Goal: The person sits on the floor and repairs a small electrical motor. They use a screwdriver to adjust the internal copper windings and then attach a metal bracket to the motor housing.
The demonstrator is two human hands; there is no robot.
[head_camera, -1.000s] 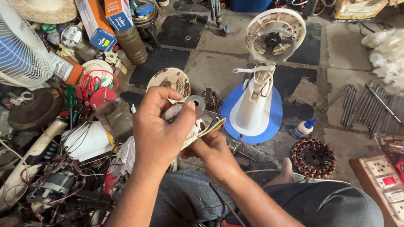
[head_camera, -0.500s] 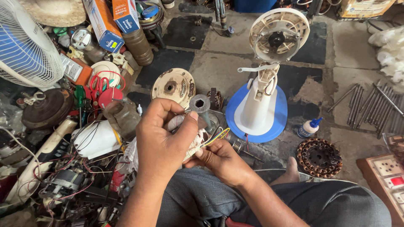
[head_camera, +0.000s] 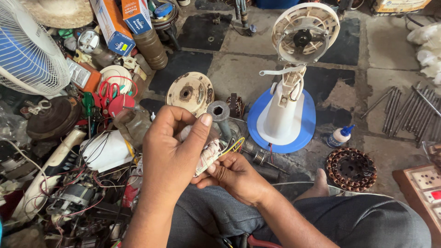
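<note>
I take the blue fan base (head_camera: 301, 120) as my landmark. Far to its left, at the frame's edge, stands a white fan guard (head_camera: 27, 50), with red-handled scissors (head_camera: 110, 94) and a clutter of wires and motor parts below it. Closer in, still left of the base, a round rusty motor cover (head_camera: 189, 93) lies flat on the floor.

Below and left of the base is my left hand (head_camera: 172, 156), clenched around a small wound motor coil (head_camera: 209, 154) bound in white tape, thumb pressed over its top. My right hand (head_camera: 236, 177) sits just under it, fingertips pinching the lower edge of the same coil where yellow and red leads trail out toward the base. Both hands grasp it; it is held above my lap, clear of the floor.

I judge the coil compact and fairly heavy for its size, stiff in the core but delicate at the windings and thin leads, so the taped body is the place to hold, not the wires.

Just right of the base stands a small white glue bottle (head_camera: 339, 136); below that lies a copper-wound stator (head_camera: 351, 168), and farther right a row of long metal rods (head_camera: 413, 112).
</note>
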